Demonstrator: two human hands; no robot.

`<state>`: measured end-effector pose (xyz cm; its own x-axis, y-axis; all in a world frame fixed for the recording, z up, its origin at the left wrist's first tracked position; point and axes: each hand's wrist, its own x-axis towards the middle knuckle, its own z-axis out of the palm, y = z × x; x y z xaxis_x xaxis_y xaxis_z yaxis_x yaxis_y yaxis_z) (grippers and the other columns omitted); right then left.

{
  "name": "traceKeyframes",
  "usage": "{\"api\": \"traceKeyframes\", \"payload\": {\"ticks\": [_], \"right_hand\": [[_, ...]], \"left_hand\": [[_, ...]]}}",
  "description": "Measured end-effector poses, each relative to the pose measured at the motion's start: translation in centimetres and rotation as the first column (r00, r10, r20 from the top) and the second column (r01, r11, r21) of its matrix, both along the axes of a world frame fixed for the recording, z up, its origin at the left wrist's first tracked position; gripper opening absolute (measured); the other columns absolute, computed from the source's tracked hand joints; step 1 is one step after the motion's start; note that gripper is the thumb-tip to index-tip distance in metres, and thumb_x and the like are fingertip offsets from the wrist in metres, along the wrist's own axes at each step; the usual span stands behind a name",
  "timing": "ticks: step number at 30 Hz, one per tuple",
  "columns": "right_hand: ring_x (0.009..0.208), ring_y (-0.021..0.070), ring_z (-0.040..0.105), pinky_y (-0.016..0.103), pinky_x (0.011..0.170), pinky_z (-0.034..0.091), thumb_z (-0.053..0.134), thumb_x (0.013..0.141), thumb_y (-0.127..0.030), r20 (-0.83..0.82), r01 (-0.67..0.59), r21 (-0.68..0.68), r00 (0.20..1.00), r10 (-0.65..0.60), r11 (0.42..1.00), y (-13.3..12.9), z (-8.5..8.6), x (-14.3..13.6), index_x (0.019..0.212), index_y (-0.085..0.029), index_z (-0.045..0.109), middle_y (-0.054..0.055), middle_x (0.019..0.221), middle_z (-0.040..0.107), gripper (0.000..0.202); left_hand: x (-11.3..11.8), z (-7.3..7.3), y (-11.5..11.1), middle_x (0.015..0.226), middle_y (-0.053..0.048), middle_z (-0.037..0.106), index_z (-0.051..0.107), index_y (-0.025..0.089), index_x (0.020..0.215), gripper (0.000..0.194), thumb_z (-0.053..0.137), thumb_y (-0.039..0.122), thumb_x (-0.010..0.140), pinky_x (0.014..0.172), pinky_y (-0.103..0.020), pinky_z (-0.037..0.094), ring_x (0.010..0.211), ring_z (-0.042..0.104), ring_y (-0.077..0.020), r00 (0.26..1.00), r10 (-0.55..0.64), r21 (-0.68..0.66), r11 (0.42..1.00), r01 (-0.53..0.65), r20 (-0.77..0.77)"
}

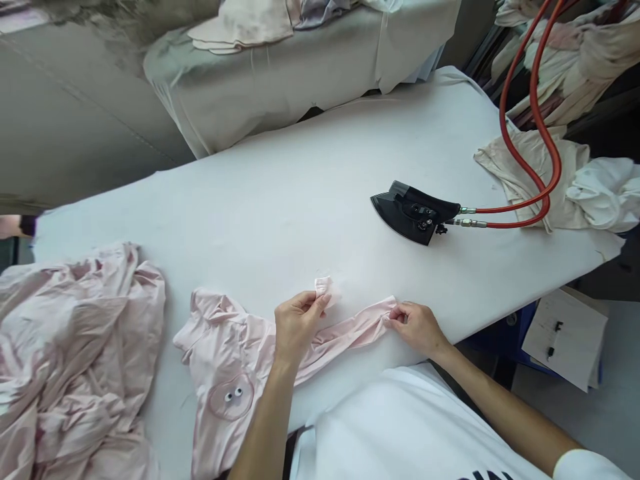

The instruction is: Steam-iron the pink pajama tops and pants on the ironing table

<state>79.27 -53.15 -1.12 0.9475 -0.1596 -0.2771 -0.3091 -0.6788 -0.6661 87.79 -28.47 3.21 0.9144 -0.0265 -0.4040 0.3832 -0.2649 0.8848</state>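
Observation:
A small pale pink garment (227,363) with a round face patch and two eyes lies crumpled on the white padded ironing table (300,187) near its front edge. My left hand (299,321) pinches one end of the garment, lifting a small fold of pink cloth. My right hand (417,325) grips the other end of the same stretched strip of fabric, a little to the right. A black steam iron (415,212) rests flat on the table beyond my right hand, apart from both hands.
Two red hoses (533,133) run from the iron up to the right. A heap of pink garments (70,360) lies at the left. Crumpled white and cream cloths (575,180) sit at the right edge. Another covered table (300,67) stands behind. Papers (565,337) lie below right.

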Motion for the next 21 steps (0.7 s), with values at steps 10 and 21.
{"api": "traceKeyframes", "payload": {"ticks": [10,21], "right_hand": [[0.052,0.0105,0.046,0.023,0.047,0.034,0.076,0.067,-0.050,-0.062,0.235,0.392,0.971,-0.229,0.890,1.5,5.7,3.0,0.083,-0.020,0.055,0.001,0.068,0.065,0.040],[0.056,0.0173,0.058,0.028,0.056,0.043,0.070,0.061,-0.029,-0.085,0.139,0.011,0.987,-0.138,0.990,0.0,0.8,0.4,0.067,-0.018,0.066,0.002,0.058,0.063,0.012]], "left_hand": [[-0.6,1.8,-0.8,0.062,-0.002,0.068,0.075,0.019,0.070,0.021,0.070,0.039,0.073,0.054,-0.022,0.046,0.058,0.061,-0.0141,0.982,-0.130,-0.022,0.991,0.134,0.135],[-4.4,0.0,-0.7,0.062,0.000,0.066,0.073,0.017,0.077,0.026,0.067,0.043,0.077,0.051,-0.020,0.046,0.057,0.060,-0.0128,0.987,0.095,-0.049,0.995,-0.090,0.126]]}}
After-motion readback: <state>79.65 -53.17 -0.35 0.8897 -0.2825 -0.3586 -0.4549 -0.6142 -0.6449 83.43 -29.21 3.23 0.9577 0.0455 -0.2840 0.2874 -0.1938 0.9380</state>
